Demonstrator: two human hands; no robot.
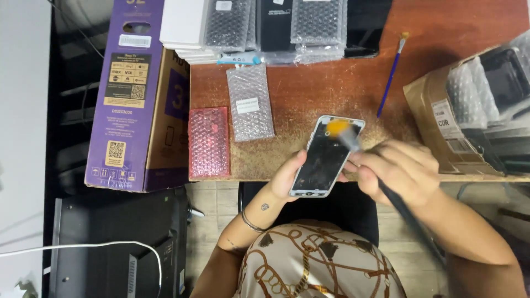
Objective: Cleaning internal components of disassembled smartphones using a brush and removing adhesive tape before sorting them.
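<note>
Phone: opened white-rimmed smartphone frame with a dark inner face, held above the near edge of the reddish-brown wooden table, its long axis running from near-left up to far-right
Left hand: left hand cups the frame from underneath and along its left rim, fingers wrapped closed on it – thumb at the left edge
Right hand: right hand sits just right of the frame, fingers pinched together on the black handle of a brush
Brush: long black-handled brush with an orange-tipped head – the bristles touch the far, upper end of the frame, and the handle slants back toward the near right
Key relation: the frame lies to the left of the brush grip, so the right hand is the nearer one to its top end
Nearby: clear bubble-wrap pouch and pink bubble-wrap pouch lie to the left; a thin blue-handled paintbrush lies farther back
</note>
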